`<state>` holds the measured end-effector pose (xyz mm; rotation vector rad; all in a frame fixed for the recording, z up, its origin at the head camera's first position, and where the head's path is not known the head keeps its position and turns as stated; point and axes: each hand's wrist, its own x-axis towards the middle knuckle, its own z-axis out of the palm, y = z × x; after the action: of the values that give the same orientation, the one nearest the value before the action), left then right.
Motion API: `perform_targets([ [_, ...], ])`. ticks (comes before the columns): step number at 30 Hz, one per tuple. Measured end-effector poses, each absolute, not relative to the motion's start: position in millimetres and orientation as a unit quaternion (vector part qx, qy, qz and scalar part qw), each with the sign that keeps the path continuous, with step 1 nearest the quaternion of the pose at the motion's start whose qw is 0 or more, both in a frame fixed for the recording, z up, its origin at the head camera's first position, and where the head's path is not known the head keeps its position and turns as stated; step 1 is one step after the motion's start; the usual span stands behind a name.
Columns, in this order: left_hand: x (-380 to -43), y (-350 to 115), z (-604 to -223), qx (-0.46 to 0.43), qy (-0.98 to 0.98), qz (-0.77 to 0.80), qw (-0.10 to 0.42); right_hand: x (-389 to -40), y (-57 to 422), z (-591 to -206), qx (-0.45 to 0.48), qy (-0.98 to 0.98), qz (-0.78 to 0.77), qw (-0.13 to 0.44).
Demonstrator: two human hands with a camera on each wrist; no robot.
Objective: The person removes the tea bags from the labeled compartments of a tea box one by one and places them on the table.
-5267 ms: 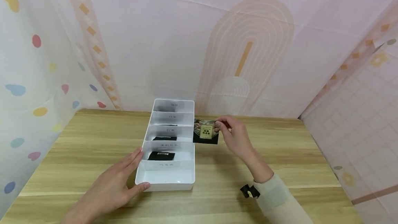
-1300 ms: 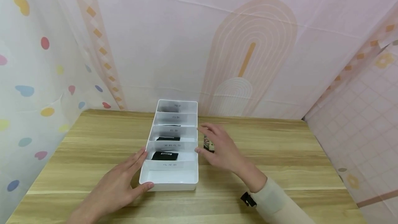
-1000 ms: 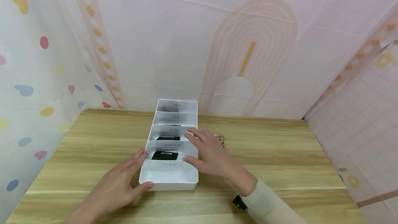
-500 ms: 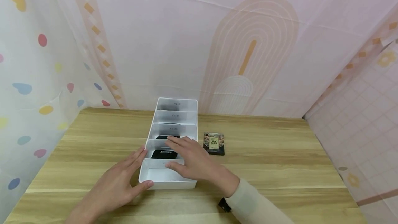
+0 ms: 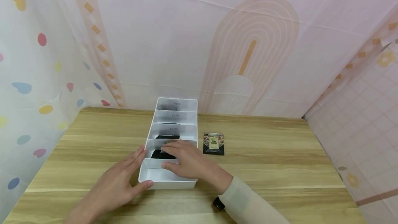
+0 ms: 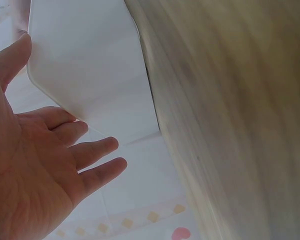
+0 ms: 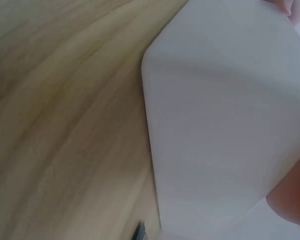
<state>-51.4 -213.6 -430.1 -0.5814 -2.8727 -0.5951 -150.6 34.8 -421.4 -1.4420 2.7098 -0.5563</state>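
Note:
A long white divided box [image 5: 169, 185] stands on the table, its several compartments labelled in small dark print. My left hand [image 5: 110, 189] rests at its near left corner, thumb on the front rim and fingers along the left side. In the left wrist view, the fingers [image 6: 97, 152] are extended beside the box wall. My right hand [image 5: 188, 161] reaches over the box from the right. Its fingertips are at a black sachet [image 5: 157, 154] in the second compartment from the front and partly cover it; the thumb hangs over the front compartment. A printed tea sachet [image 5: 213, 143] lies right of the box.
More black sachets show in the compartments behind, including a dark one [image 5: 168, 137] in the middle one. The wooden table [image 5: 273, 168] ends at a patterned cloth backdrop [image 5: 149, 44], with cloth on both sides too. A black strap [image 5: 218, 203] hangs at my right cuff.
My right hand, which held the printed tea sachet beside the box earlier, has laid it on the table and moved left over the box to the black sachet. My left hand stays at the corner.

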Motion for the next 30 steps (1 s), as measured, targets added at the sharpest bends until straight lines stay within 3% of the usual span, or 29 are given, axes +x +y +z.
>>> perform_targets([
  [30,-51.5,-214.0,-432.1,-0.196,-0.958,-0.19,0.087,-152.3,33.7,-425.4,-0.475,0.855,-0.208,-0.005],
])
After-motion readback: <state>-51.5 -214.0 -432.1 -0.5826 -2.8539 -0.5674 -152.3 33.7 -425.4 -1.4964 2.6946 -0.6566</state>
